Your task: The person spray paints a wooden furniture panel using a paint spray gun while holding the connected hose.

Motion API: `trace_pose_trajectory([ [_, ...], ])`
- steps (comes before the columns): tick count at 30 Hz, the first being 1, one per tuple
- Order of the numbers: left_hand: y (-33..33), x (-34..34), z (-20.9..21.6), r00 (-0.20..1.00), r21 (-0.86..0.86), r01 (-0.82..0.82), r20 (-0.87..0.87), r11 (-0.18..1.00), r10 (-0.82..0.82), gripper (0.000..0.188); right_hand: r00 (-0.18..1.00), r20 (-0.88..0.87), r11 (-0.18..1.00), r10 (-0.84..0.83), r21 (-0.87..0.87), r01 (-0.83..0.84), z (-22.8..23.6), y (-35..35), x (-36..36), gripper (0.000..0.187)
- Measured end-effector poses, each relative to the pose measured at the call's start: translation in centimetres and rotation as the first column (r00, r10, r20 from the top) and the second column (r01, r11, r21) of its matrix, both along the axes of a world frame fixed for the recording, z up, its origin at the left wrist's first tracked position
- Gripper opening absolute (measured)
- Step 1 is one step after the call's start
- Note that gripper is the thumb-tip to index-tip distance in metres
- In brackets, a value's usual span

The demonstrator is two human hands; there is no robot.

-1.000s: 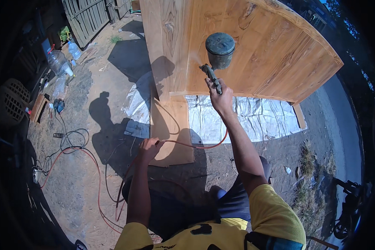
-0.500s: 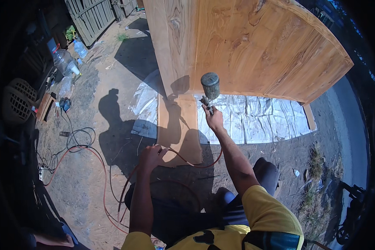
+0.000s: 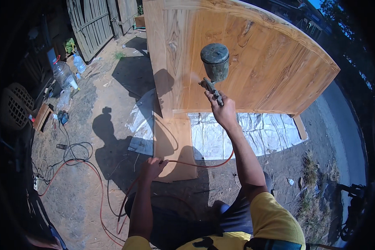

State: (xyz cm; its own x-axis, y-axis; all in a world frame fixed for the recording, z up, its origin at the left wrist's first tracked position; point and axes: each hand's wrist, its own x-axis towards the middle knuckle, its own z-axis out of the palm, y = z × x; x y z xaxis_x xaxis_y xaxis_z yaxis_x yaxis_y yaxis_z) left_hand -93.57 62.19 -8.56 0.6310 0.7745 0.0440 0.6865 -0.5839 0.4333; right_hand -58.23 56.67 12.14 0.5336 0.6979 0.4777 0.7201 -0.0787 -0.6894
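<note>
My right hand (image 3: 224, 111) is closed round the handle of a spray gun (image 3: 211, 89) with a dark, stained paint cup (image 3: 215, 62) on top. A faint mist (image 3: 192, 77) shows at the nozzle, which points left at a large upright wooden panel (image 3: 241, 62) with a curved top edge. My left hand (image 3: 153, 168) is shut on a reddish air hose (image 3: 196, 163), which runs across to below my right hand. The gun's trigger is hidden by my fingers.
A silvery sheet (image 3: 254, 135) and a strip of brown cardboard (image 3: 175, 160) lie under the panel. Left on the ground are tangled cables (image 3: 77, 150), a plastic jug (image 3: 62, 75) and a dark plastic crate (image 3: 17, 107). Dry grass (image 3: 310, 171) and a road (image 3: 346, 121) lie right.
My right hand has raised the spray gun from near the panel's bottom edge to in front of its face, and mist now shows. My left hand still holds the hose, slightly lower in view.
</note>
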Motion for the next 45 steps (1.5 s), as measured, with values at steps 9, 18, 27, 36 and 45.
trace_pose_trajectory([
  [9, -0.3, 2.6, 1.6, 0.989, -0.015, 0.056, 0.140, 0.998, -0.054, 0.051, 0.990, 0.111, 0.978, -0.088, 0.200, 0.064, 16.9, -0.2, -1.2, 0.048],
  [18, -0.2, 3.7, 3.9, 0.992, -0.175, 0.044, 0.127, 0.984, -0.022, 0.047, 0.990, 0.139, 0.893, -0.032, 0.449, -0.034, 20.3, 1.1, -1.1, 0.045],
  [27, -0.2, 1.9, 1.9, 0.994, -0.028, 0.011, 0.113, 1.000, -0.007, 0.046, 0.994, 0.113, 0.967, -0.006, 0.252, -0.023, 7.5, 1.5, 0.1, 0.035],
  [36, 0.0, 0.4, 0.1, 0.999, -0.027, -0.005, 0.041, 1.000, 0.006, 0.048, 0.999, -0.052, 1.000, 0.018, 0.016, -0.017, -5.8, 0.0, -1.7, 0.040],
  [45, 0.1, -0.2, 0.8, 1.000, 0.027, 0.022, 0.004, 0.999, -0.022, 0.046, 0.986, -0.146, 0.991, -0.076, -0.121, 0.059, -18.1, 1.4, -1.1, 0.051],
])
